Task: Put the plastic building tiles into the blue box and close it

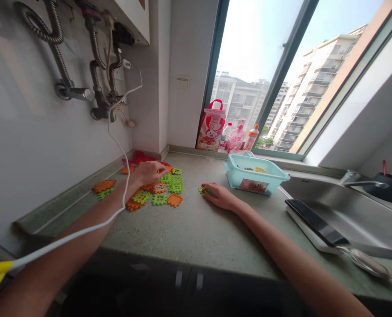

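Note:
Several orange, green and red plastic building tiles lie in a heap on the grey-green countertop. My left hand reaches over the heap with its fingers curled down onto the tiles; what it grips is hidden. My right hand rests on the counter to the right of the heap, fingers closed round a green tile. A light blue plastic tub with a few pieces inside stands just behind my right hand.
A white cable runs from the wall pipes across my left arm. A red bag and bottles stand at the window. A dark phone on a white base, a spoon and a steel sink lie to the right.

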`<control>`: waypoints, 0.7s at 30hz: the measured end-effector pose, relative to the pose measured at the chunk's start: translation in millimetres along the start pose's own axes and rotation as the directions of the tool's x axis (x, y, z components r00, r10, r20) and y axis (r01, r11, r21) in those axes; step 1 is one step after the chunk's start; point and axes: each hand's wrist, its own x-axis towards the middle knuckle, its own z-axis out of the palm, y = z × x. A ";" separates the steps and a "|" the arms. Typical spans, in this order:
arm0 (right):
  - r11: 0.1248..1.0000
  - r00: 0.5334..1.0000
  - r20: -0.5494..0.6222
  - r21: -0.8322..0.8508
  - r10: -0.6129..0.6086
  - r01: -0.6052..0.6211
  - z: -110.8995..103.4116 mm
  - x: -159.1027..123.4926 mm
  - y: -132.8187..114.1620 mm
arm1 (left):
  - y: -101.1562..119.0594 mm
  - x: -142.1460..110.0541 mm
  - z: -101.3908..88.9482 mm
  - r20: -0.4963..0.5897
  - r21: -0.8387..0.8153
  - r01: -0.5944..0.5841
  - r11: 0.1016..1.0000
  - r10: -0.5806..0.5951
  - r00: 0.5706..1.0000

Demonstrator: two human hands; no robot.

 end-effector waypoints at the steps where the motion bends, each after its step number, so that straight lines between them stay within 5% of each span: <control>1: 1.000 1.000 0.005 0.009 -0.004 0.004 -2.3 -0.9 1.5 | 1.8 -1.2 -3.5 0.018 0.002 -0.015 1.000 0.015 1.000; 7: 0.999 1.000 -0.007 -0.027 -0.020 0.020 -6.0 -1.8 -2.6 | 24.0 -6.8 -7.0 0.115 -0.077 -0.286 0.955 0.294 0.949; 14: 0.984 0.990 -0.132 -0.162 0.055 -0.076 -10.5 -0.9 -6.3 | 39.8 -6.9 15.2 0.153 -0.120 -0.330 0.936 0.345 0.926; 21: 0.996 0.950 -0.309 -0.081 -0.044 0.020 -10.7 4.4 -21.7 | 73.1 -2.5 34.2 0.109 -0.142 -0.405 0.903 0.421 0.900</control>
